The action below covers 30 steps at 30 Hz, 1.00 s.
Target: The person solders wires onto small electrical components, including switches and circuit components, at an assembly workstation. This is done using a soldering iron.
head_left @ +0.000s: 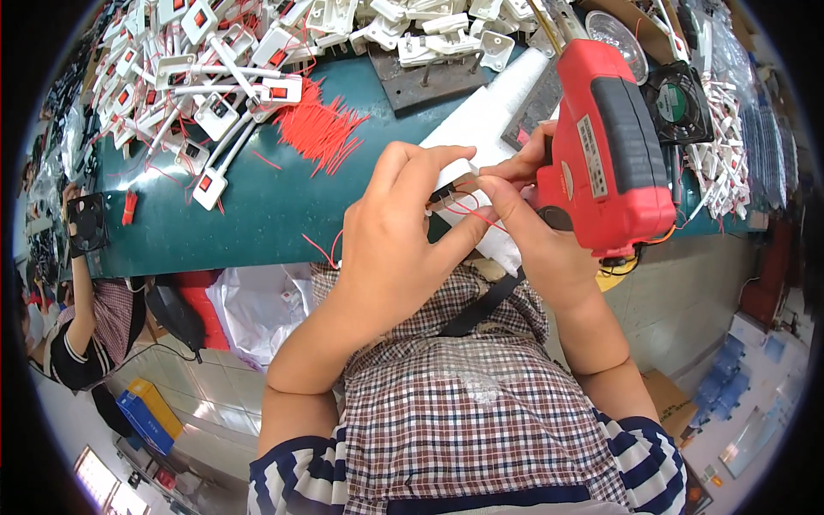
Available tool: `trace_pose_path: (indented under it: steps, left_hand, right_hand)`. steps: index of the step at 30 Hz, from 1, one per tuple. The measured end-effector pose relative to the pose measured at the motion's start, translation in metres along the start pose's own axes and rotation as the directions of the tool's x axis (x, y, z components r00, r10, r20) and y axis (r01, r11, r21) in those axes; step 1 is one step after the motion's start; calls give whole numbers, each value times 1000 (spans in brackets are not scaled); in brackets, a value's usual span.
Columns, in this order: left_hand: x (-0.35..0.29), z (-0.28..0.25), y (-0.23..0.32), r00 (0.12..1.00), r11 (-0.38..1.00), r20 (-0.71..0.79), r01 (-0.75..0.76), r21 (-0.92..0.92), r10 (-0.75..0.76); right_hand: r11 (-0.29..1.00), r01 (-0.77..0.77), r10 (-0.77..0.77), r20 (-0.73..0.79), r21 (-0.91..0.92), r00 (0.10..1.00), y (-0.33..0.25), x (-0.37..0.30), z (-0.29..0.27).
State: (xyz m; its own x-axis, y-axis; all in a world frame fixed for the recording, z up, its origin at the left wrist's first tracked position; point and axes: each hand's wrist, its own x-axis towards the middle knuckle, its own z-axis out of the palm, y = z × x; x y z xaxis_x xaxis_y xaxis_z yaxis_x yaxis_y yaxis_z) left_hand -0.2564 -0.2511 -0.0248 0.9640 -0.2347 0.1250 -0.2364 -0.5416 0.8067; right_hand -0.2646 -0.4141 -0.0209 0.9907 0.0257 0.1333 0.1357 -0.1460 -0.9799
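My left hand (386, 232) is closed around a small white plastic housing (457, 169), with a black part (442, 192) in its open side. Thin red wires (468, 207) come out of the housing and pass by my left thumb. My right hand (541, 236) meets it from the right, thumb and forefinger pinched at the housing's end. What lies between those fingertips is hidden. Just beyond my right hand stands a red and black power tool (592, 150), covering part of the fingers.
White switch housings with tubes (206, 112) are heaped at the left, beside a pile of short red wires (322, 129). A dark metal block (429, 81) lies at the back. A black fan (678, 103) stands right. A person's arm (81, 296) shows at far left.
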Motion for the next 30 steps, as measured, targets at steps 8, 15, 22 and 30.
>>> trace_pose_path:
  steps: [8,15,22,30]
  left_hand:
    - [-10,-11,-7,986,966,76,162,-199,-150]
    - [-12,-1,-30,990,858,25,134,-496,-140]
    - [-8,-18,-28,949,859,-63,251,-447,-310]
    - [-11,-14,-24,937,770,121,339,-540,-328]
  right_hand:
    - [999,-33,34,88,-17,996,4,-15,6]
    - [994,-7,20,128,-106,992,6,-17,10]
    - [996,-9,0,-102,-91,995,10,-15,12]
    - [941,69,-35,107,-332,994,14,-11,17]
